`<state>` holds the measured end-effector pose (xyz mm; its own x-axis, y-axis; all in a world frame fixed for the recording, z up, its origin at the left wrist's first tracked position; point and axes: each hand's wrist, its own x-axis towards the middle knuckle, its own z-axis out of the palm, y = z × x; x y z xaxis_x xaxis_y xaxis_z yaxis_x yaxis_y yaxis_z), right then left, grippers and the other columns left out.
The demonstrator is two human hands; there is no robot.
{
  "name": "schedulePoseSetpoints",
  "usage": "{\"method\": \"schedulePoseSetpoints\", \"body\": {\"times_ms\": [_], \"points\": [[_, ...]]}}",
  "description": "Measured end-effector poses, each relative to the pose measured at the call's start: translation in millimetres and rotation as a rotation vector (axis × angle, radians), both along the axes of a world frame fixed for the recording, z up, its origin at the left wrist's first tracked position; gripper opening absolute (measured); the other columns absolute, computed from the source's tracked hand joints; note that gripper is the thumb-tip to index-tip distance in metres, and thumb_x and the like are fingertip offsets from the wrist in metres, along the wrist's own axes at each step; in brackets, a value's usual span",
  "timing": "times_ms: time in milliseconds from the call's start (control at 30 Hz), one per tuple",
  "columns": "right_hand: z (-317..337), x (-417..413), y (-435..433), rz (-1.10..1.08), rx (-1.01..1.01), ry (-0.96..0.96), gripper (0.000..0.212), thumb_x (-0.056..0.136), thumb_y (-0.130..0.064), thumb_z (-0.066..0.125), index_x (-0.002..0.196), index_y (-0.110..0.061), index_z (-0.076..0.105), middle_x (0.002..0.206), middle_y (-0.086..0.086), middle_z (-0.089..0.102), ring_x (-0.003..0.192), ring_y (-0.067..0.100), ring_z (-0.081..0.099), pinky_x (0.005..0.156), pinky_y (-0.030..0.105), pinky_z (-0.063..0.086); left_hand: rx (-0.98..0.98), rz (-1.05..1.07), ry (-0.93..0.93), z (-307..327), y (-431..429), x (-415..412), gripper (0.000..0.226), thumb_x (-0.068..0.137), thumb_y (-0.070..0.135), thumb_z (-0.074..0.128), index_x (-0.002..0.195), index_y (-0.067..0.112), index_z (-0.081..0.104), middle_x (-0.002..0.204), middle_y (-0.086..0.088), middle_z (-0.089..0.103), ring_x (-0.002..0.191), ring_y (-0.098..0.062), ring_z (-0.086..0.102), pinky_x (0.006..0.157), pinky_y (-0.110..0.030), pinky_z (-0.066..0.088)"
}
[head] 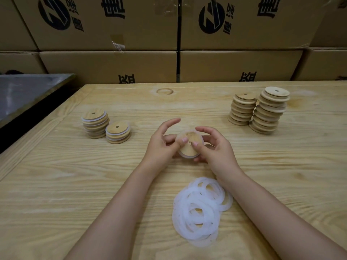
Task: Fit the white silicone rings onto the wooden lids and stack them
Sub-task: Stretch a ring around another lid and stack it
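Two hands meet at the centre of the pale wooden table point(56, 184): the left hand point(161, 145) and right hand point(216, 151) both pinch one round wooden lid point(187, 150), thumbs pressed on its face, a translucent white silicone ring point(179, 135) showing round its edge. Loose white silicone rings point(197, 212) pile at six o'clock. Two ringed lid stacks point(118, 132) stand at ten o'clock, two bare lid stacks point(270, 109) at two o'clock.
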<state>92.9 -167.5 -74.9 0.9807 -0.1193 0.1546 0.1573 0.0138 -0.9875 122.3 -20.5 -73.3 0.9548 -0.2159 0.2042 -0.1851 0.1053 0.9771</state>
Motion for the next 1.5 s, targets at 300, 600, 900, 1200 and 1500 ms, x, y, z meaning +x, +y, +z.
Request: {"method": "schedulePoseSetpoints", "body": {"times_ms": [300, 600, 900, 1200, 1500], "points": [[2.7, 0.5, -2.6, -0.036, 0.274, 0.035, 0.032, 0.087, 0.002, 0.061, 0.108, -0.02, 0.055, 0.109, 0.015, 0.061, 0.076, 0.022, 0.071, 0.06, 0.028, 0.057, 0.064, -0.026, 0.169, -1.3, 1.2, 3.9, 0.015, 0.084, 0.005, 0.067, 0.096, -0.001, 0.061, 0.073, -0.012, 0.07, 0.06, -0.015, 0.067, 0.051, -0.022, 0.053], [-2.9, 4.3, -3.3, -0.044, 0.191, 0.104, 0.018, 0.092, -0.006, 0.057, 0.108, -0.013, 0.059, 0.091, 0.006, 0.065, 0.075, 0.012, 0.065, 0.082, 0.034, 0.055, -0.265, 0.503, 0.205, 11.3, 20.6, 20.2, 0.013, 0.086, 0.001, 0.062, 0.097, 0.0, 0.055, 0.06, -0.003, 0.061, 0.038, -0.005, 0.052, 0.041, -0.018, 0.048], [-7.1, 8.1, -6.8, -0.064, 0.206, 0.113, 0.014, 0.093, -0.007, 0.054, 0.104, -0.011, 0.061, 0.074, -0.001, 0.07, 0.079, 0.015, 0.067, 0.082, 0.031, 0.054, -0.32, 1.021, 0.318, 9.1, 65.9, 27.8, 0.019, 0.078, 0.017, 0.065, 0.07, 0.01, 0.05, 0.055, -0.007, 0.051, 0.028, -0.007, 0.038, 0.04, -0.02, 0.035], [-8.4, 9.2, -7.1, -0.059, 0.189, 0.115, 0.013, 0.093, -0.008, 0.054, 0.103, -0.011, 0.062, 0.073, 0.0, 0.07, 0.08, 0.014, 0.067, 0.083, 0.031, 0.055, -0.255, 1.03, 0.39, 8.2, 77.2, 31.9, 0.019, 0.08, 0.021, 0.065, 0.067, 0.01, 0.056, 0.057, -0.004, 0.057, 0.024, -0.007, 0.038, 0.034, -0.011, 0.029], [-8.7, 9.2, -6.6, -0.054, 0.157, 0.112, 0.012, 0.094, -0.009, 0.054, 0.102, -0.01, 0.063, 0.071, -0.002, 0.07, 0.08, 0.014, 0.066, 0.08, 0.03, 0.053, -0.24, 1.001, 0.36, 3.8, 80.9, 36.1, 0.031, 0.086, 0.019, 0.066, 0.109, -0.002, 0.061, 0.068, -0.002, 0.066, 0.027, -0.003, 0.043, 0.032, -0.015, 0.038]]}}
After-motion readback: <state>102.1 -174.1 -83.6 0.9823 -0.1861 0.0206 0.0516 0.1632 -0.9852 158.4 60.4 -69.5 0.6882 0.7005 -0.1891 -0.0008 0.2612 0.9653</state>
